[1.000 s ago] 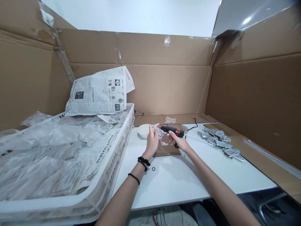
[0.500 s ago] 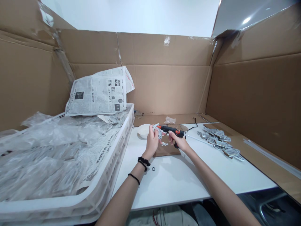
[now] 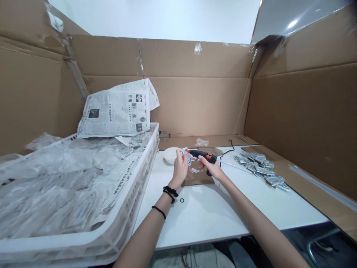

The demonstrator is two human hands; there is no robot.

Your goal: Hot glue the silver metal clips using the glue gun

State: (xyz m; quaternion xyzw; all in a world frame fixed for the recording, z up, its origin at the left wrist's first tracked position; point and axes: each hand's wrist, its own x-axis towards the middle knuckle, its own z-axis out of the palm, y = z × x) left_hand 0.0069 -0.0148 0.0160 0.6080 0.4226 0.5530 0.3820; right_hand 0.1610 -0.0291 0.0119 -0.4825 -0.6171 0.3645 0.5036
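A black glue gun (image 3: 201, 153) with an orange tip is gripped by its handle in my right hand (image 3: 212, 168). Its tip points left, at or very near a small white-and-grey looped piece (image 3: 189, 159). My left hand (image 3: 180, 167) pinches that piece between closed fingers, which partly hide it; whether the tip touches it I cannot tell. Under both hands a brown cardboard sheet (image 3: 196, 179) lies on the white table (image 3: 203, 216), with a white chain-like strand (image 3: 195, 170) above it. A long translucent glue stick (image 3: 232, 164) extends from the gun's rear.
Left stands a large white plastic crate (image 3: 139, 190) holding plastic-wrapped items and newspaper (image 3: 117, 109). A white bowl (image 3: 169, 155) sits behind my left hand. Several grey looped pieces (image 3: 260, 165) are piled at right. A black ring (image 3: 182, 200) lies in front. Cardboard walls (image 3: 195, 104) surround the table.
The glue gun and my right hand have shifted slightly left. My left hand still pinches the looped piece in nearly the same place.
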